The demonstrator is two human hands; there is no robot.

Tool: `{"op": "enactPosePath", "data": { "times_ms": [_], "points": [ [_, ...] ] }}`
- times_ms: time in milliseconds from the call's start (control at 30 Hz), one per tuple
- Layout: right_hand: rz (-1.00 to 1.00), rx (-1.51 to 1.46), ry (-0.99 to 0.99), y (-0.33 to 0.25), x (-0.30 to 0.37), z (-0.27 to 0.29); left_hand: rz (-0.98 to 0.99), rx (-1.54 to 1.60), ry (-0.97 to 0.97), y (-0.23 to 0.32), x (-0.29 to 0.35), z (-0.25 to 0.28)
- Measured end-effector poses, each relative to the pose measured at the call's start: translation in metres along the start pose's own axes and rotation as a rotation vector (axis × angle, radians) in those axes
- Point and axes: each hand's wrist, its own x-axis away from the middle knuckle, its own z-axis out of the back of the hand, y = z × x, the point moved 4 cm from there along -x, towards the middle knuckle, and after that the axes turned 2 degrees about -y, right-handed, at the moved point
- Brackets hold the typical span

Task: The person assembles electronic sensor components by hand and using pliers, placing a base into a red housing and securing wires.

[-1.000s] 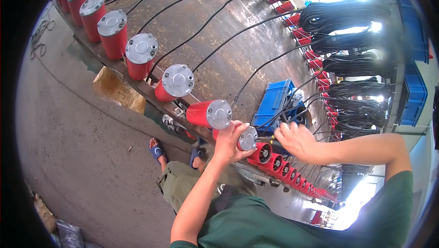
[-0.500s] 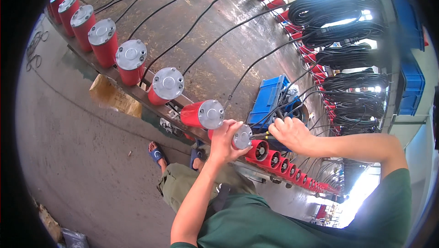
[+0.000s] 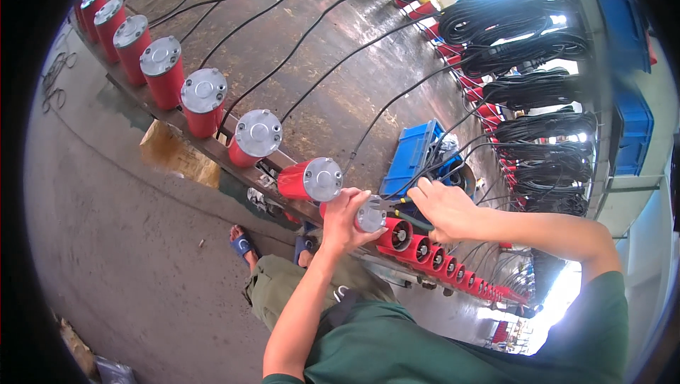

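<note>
My left hand is wrapped around a red cylinder topped by a silver metal cap, steadying it at the bench edge. In my right hand is a pair of pliers with yellow and dark handles. The handles are spread apart, and the jaws reach the rim of the silver cap. Whether the jaws grip anything there is too small to tell. Just left of my left hand stands another capped red cylinder. Right beside the held one, an uncapped red cylinder shows its inner parts.
A row of capped cylinders runs left along the bench edge; uncapped ones continue right. Black cables cross the worn bench top. A blue bin stands behind my hands. Coiled black cables line the far side. A cardboard box lies below.
My right hand has shifted a little left, toward the held cylinder. The pliers' handles now show spread apart, with the jaws at the cap. My left hand keeps its hold.
</note>
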Motion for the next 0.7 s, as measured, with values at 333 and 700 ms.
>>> {"op": "enactPosePath", "data": {
  "times_ms": [333,700],
  "points": [
    [0.341,0.515,0.243,0.000,-0.040,0.016,-0.015,0.057,0.042,0.001,-0.001,0.005],
    [-0.435,-0.946,-0.819,-0.026,-0.025,0.006,0.017,0.056,-0.002,-0.004,0.004,0.001]
  ]
}}
